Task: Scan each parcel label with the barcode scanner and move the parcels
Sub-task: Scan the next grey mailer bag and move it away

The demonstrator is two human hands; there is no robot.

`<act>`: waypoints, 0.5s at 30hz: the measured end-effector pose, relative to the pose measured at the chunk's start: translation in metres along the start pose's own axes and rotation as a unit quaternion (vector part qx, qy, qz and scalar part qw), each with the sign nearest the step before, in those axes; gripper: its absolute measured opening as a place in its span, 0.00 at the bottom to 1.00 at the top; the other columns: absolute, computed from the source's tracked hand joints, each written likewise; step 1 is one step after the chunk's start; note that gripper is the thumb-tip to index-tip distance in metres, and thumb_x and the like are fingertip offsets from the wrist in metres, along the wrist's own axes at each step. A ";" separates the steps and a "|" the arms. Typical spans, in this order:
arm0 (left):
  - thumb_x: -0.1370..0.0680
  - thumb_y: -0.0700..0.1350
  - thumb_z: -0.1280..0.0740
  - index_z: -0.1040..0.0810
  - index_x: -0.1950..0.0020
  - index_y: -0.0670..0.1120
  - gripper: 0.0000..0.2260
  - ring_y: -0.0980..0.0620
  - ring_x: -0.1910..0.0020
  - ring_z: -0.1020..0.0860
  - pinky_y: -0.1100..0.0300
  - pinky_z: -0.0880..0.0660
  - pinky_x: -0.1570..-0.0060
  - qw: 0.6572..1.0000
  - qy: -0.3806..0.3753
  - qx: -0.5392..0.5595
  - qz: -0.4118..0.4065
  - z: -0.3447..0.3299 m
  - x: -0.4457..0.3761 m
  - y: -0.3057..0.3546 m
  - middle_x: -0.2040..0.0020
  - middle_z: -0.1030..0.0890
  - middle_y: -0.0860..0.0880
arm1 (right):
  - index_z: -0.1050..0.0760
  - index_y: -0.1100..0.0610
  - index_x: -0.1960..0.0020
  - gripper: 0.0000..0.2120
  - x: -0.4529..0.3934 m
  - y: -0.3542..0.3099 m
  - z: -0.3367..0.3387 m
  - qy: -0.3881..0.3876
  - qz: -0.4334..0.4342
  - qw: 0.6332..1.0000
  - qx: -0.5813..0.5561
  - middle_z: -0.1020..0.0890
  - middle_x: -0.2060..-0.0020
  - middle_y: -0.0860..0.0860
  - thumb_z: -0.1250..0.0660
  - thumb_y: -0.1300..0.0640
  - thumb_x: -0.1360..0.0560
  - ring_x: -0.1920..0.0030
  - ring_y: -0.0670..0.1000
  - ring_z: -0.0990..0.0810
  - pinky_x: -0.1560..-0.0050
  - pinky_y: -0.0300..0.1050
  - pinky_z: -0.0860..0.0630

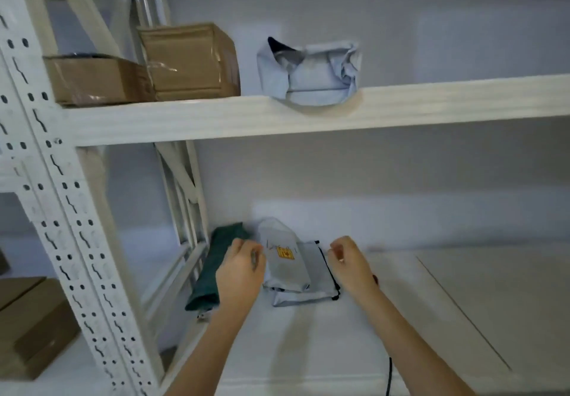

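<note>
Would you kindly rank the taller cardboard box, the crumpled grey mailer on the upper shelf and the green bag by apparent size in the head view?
1. Taller cardboard box
2. Crumpled grey mailer, nearly alike, so unsure
3. Green bag, partly hidden by the left hand

Head view, angled down, near shelf (308, 115)

Light: dim, even, bluish, with no glare. Shadows: soft, under the upper shelf (308, 115) and forearms. Focus: motion blur throughout; wide-angle bending of the rack post (61, 210) at left.

Both hands forward on outstretched bare forearms, left (242, 267) and right (348, 261), fingers loosely curled.
</note>
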State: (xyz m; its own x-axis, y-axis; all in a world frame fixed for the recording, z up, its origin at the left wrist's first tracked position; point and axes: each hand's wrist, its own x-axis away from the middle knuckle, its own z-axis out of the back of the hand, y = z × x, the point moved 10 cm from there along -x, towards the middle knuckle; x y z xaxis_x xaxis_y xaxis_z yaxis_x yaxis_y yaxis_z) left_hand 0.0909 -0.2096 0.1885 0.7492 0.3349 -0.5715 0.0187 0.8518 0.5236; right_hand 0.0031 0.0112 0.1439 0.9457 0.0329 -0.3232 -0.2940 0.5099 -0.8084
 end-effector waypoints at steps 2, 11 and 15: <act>0.22 0.42 0.36 0.21 0.47 0.42 0.07 0.44 0.52 0.22 0.56 0.30 0.61 0.998 -0.043 -0.010 0.045 -0.038 0.002 -0.039 0.43 0.23 0.44 | 0.30 0.64 0.42 0.14 -0.002 0.037 -0.048 -0.080 -0.056 0.995 0.032 0.23 0.47 0.59 0.39 0.57 0.23 0.48 0.58 0.23 0.48 0.49 0.27; 0.21 0.52 0.39 0.29 0.37 0.39 0.19 0.40 0.45 0.25 0.51 0.27 0.52 0.977 -0.172 -0.027 0.124 -0.154 -0.013 -0.098 0.42 0.26 0.39 | 0.28 0.65 0.48 0.15 -0.038 0.097 -0.145 -0.145 -0.146 0.978 0.028 0.24 0.54 0.60 0.41 0.52 0.22 0.53 0.57 0.23 0.59 0.43 0.31; 0.21 0.56 0.42 0.31 0.37 0.40 0.21 0.42 0.45 0.24 0.54 0.27 0.51 0.964 -0.216 -0.065 0.141 -0.178 -0.016 -0.107 0.44 0.24 0.40 | 0.34 0.59 0.64 0.13 -0.048 0.101 -0.157 -0.132 -0.136 0.981 0.049 0.30 0.66 0.54 0.42 0.55 0.23 0.64 0.53 0.30 0.64 0.42 0.37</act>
State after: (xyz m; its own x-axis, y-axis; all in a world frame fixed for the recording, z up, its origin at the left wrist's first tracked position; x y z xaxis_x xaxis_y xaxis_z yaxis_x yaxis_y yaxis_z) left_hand -0.0410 -0.2344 0.0288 0.9188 0.3849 -0.0874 -0.2875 0.8042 0.5202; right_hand -0.0934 -0.0735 0.0005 0.9940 0.0988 0.0462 -0.0239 0.6102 -0.7919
